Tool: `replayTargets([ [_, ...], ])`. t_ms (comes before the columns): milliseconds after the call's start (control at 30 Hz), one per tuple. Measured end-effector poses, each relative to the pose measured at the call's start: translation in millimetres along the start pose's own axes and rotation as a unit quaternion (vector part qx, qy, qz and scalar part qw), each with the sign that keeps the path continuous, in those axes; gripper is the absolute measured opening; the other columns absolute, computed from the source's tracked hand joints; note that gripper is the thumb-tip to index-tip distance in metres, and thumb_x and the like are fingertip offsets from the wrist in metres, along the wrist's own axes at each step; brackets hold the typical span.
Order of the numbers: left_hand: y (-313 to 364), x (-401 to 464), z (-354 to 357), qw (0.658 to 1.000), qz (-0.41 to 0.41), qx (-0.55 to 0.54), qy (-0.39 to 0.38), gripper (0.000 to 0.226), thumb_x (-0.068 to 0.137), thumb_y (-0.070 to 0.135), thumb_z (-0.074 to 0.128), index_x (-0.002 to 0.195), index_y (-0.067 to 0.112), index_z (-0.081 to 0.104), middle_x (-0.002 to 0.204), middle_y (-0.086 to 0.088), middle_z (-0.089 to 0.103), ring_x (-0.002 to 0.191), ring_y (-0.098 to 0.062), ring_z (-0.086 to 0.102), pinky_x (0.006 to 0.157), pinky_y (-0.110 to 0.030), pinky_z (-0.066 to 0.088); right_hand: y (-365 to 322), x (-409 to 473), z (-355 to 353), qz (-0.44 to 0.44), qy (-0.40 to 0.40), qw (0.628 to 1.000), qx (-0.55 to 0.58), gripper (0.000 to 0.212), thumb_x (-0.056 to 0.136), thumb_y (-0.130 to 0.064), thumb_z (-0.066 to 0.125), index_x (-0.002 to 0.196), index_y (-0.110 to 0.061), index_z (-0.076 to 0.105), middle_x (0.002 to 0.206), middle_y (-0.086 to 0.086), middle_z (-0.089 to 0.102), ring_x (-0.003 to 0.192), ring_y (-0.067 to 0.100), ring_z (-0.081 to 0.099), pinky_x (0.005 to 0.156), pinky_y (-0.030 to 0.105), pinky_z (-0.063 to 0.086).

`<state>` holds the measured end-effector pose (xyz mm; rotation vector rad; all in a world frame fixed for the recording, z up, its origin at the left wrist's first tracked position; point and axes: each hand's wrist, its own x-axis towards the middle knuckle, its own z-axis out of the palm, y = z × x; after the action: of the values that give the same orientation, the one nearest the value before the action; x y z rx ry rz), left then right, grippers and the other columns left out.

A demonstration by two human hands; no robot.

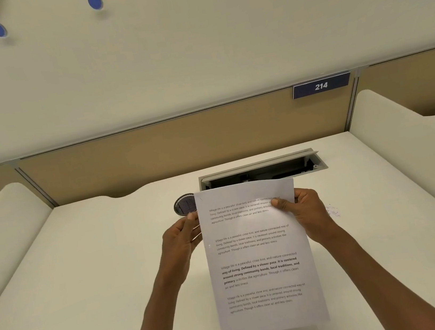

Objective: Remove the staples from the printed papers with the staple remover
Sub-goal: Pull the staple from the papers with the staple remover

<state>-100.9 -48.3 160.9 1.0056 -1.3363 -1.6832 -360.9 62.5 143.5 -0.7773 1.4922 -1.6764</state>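
I hold the printed papers (260, 256) up above the white desk (85, 267), text facing me. My right hand (301, 211) pinches the upper right edge, thumb on the front over the top paragraph. My left hand (184, 234) grips the upper left edge with fingers curled behind the sheet. A faint mark near the top left corner could be a staple, but it is too small to tell. No staple remover shows in this view.
A round black mesh container (182, 204) stands just behind the paper's top left corner. An open grey cable tray (261, 168) is set into the desk behind it. White dividers flank the desk, and a tan partition carries a sign "214" (321, 85).
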Motion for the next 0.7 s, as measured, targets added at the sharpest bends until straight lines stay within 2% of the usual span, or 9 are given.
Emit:
replayTargets([
  [133,1.8,-5.1,5.9,0.999,-0.010,-0.024,-0.019,0.041,0.105,0.034,0.044,0.120,0.006,0.069,0.115,-0.013,0.075,0.107,-0.026,0.072,0.094,-0.039,0.054,-5.3,-2.5,1.1,-0.004,0.008,1.000,0.001,0.020,0.077,-0.013,0.079,0.094,-0.004,0.073,0.087,0.010,0.076,0.071,0.026,0.072,0.063,0.033,0.057],
  [267,7.4,-9.1,5.1,0.999,0.020,0.002,-0.031,0.027,0.101,0.018,0.055,0.119,0.004,0.070,0.112,-0.012,0.076,0.104,-0.026,0.073,0.088,-0.033,0.059,-11.5,-3.7,-0.1,-0.014,0.019,1.000,-0.010,0.021,0.078,-0.014,0.078,0.095,-0.004,0.072,0.086,0.007,0.076,0.067,0.021,0.072,0.056,0.027,0.055],
  [500,17.1,-13.1,6.2,0.999,0.038,0.021,-0.011,0.017,0.097,0.011,0.062,0.107,0.005,0.074,0.102,-0.013,0.078,0.093,-0.028,0.076,0.075,-0.028,0.060,-12.9,-3.7,0.5,-0.013,0.017,1.000,-0.017,0.026,0.077,-0.015,0.079,0.099,-0.003,0.072,0.091,0.010,0.076,0.072,0.025,0.073,0.060,0.029,0.056],
  [700,22.7,-17.2,9.9,0.999,0.045,0.019,-0.010,0.015,0.097,0.009,0.061,0.101,0.007,0.075,0.097,-0.012,0.079,0.085,-0.023,0.076,0.071,-0.027,0.060,-9.9,-2.5,1.2,-0.015,0.003,1.000,-0.017,0.032,0.079,-0.016,0.078,0.109,-0.009,0.069,0.096,0.007,0.076,0.084,0.031,0.073,0.072,0.038,0.060],
])
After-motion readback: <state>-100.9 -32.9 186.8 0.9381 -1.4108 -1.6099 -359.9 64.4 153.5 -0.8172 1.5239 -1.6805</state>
